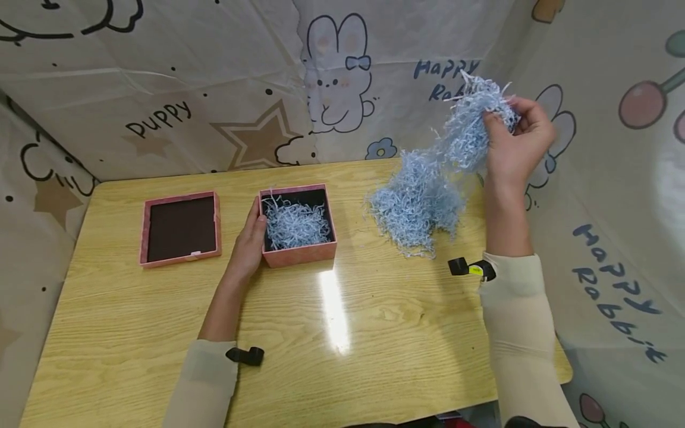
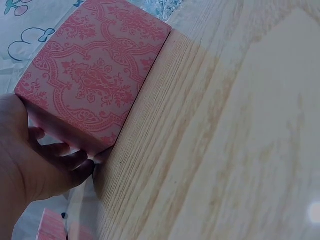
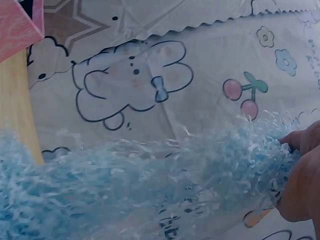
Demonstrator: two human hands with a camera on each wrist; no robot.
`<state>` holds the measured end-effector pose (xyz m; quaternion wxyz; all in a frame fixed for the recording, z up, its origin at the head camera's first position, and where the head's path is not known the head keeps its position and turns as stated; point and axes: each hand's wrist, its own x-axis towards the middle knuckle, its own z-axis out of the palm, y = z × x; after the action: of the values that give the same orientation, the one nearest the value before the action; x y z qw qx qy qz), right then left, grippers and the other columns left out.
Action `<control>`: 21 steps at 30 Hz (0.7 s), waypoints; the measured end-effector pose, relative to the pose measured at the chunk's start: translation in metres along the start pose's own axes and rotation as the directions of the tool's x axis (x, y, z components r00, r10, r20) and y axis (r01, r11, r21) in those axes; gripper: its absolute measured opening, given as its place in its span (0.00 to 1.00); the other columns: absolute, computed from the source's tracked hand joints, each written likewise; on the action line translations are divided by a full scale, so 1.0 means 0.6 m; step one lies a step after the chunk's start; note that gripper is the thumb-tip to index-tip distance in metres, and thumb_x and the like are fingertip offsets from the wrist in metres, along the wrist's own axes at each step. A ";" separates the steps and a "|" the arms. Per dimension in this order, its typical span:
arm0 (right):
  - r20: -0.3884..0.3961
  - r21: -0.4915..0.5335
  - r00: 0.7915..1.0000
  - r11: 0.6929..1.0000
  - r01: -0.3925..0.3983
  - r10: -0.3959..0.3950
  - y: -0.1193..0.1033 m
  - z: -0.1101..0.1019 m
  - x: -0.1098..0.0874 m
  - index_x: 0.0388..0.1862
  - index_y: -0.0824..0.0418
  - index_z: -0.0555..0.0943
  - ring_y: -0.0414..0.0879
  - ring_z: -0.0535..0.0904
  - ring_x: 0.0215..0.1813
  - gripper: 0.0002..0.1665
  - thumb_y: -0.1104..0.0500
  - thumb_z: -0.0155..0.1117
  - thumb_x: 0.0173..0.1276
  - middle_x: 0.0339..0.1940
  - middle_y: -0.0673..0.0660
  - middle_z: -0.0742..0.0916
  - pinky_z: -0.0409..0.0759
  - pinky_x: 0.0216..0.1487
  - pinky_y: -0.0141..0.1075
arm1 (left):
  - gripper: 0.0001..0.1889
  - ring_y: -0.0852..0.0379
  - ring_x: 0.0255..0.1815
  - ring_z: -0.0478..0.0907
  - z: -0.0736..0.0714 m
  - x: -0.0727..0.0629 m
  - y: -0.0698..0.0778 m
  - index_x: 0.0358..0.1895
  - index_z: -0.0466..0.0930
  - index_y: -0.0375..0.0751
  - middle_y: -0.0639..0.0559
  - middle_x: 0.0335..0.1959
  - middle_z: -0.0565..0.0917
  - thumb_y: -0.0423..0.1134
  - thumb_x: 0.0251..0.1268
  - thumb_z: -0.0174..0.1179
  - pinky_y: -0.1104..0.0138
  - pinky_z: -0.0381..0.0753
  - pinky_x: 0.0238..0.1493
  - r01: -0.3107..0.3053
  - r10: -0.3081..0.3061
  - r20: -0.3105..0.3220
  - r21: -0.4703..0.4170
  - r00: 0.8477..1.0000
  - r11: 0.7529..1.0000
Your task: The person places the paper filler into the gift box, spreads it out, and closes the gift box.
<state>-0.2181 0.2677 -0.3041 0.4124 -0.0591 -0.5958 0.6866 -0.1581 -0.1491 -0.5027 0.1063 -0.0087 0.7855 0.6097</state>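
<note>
My left hand (image 1: 247, 246) rests against the left side of a pink patterned box (image 1: 299, 257), its thumb near the top rim. In the left wrist view its fingers (image 2: 60, 150) lie along the box's side. Pale blue shredded paper (image 1: 297, 224) partly fills the dark inside of the box. Up at the right, my right hand (image 1: 518, 139) pinches a clump of blue shredded paper (image 1: 471, 128) between thumb and fingers. That raised clump hangs above a larger heap of the same shreds (image 1: 414, 202), and strands appear to link the two.
Left of the box lies a shallow pink lid (image 1: 218, 223), its dark inner side up. The wooden table (image 1: 374, 333) meets a printed cloth (image 1: 203, 137) at the back; more of it hangs at both sides.
</note>
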 end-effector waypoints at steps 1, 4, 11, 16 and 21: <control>0.004 0.004 1.000 1.000 0.014 -0.014 -0.007 0.003 0.001 0.34 0.67 0.86 0.50 0.82 0.44 0.13 0.83 0.70 0.60 0.40 0.61 0.86 0.81 0.47 0.36 | 0.34 0.47 0.88 0.36 0.000 0.004 -0.009 0.87 0.33 0.70 0.60 0.89 0.39 0.62 0.87 0.36 0.41 0.35 0.84 -0.002 0.002 -0.005 0.003 1.000 1.000; 0.015 0.029 0.999 0.999 0.045 -0.046 -0.026 0.014 0.003 0.34 0.68 0.86 0.51 0.81 0.42 0.12 0.82 0.71 0.60 0.38 0.62 0.86 0.81 0.44 0.36 | 0.36 0.49 0.88 0.35 -0.001 0.010 -0.024 0.87 0.33 0.71 0.63 0.88 0.39 0.67 0.84 0.35 0.41 0.35 0.84 -0.006 0.007 -0.013 0.013 1.000 1.000; 0.068 0.084 0.992 0.992 0.097 -0.103 -0.056 0.042 0.000 0.36 0.69 0.87 0.51 0.81 0.40 0.09 0.80 0.71 0.62 0.38 0.63 0.86 0.80 0.42 0.36 | 0.37 0.49 0.89 0.35 -0.002 0.007 -0.027 0.86 0.34 0.73 0.63 0.88 0.40 0.69 0.83 0.35 0.39 0.35 0.84 -0.010 0.010 -0.022 0.016 1.000 1.000; 0.117 0.180 0.987 0.980 0.090 -0.113 -0.085 0.068 -0.002 0.36 0.71 0.86 0.53 0.82 0.41 0.08 0.80 0.72 0.61 0.37 0.65 0.86 0.81 0.43 0.37 | 0.32 0.50 0.88 0.36 0.000 0.007 -0.022 0.84 0.35 0.81 0.65 0.88 0.40 0.64 0.86 0.35 0.40 0.36 0.84 -0.008 0.008 -0.017 0.011 1.000 1.000; 0.175 0.236 0.975 0.967 0.095 -0.138 -0.115 0.093 -0.007 0.36 0.71 0.86 0.55 0.82 0.44 0.08 0.79 0.72 0.62 0.39 0.66 0.87 0.82 0.47 0.40 | 0.31 0.50 0.89 0.35 0.000 0.007 -0.022 0.84 0.34 0.80 0.65 0.88 0.40 0.62 0.87 0.35 0.40 0.35 0.84 -0.002 0.002 -0.017 0.004 1.000 1.000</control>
<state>-0.2130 0.2186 -0.2300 0.3976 0.0892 -0.5526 0.7271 -0.1601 -0.1520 -0.5161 0.0990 -0.0129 0.7876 0.6081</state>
